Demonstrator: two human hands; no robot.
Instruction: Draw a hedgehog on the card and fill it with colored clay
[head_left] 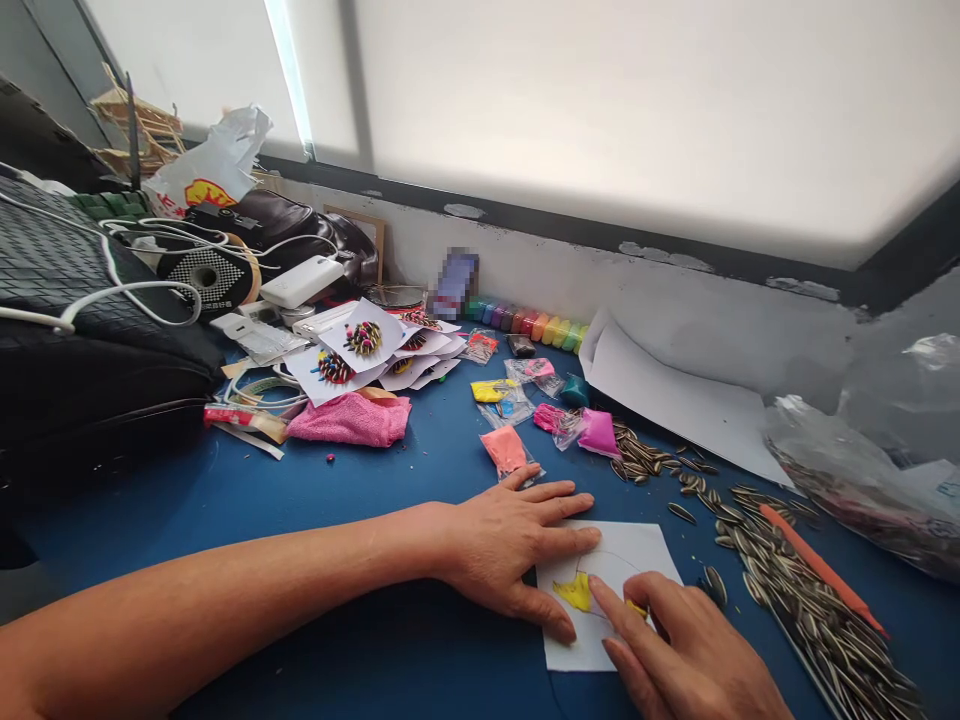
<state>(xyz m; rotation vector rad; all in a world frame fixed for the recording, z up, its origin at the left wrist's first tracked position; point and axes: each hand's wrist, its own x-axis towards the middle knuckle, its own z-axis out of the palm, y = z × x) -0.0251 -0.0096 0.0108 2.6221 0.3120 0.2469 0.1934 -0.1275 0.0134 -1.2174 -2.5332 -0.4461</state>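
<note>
A square of white paper [577, 655] with a thin drawn outline lies on the blue table in front of me. My left hand [510, 545] is spread flat, with its thumb and some fingers over the paper's left side. A flattened patch of yellow modelling clay [573, 592] sticks to the middle of the sheet. The index fingertip of my right hand [686, 640] presses on the patch's right edge. The other fingers are curled, and a bit of yellow clay [637, 608] shows between them; how it is gripped is partly hidden.
Bagged orange clay [504, 450], purple clay [598, 432] and yellow clay [493, 391] lie beyond the paper. Striped sunflower seeds [817, 610] and an orange stick-shaped item [821, 565] are at right. Decorated paper cards [365, 340], a pink cloth [351, 419] and a black bag [97, 350] sit left.
</note>
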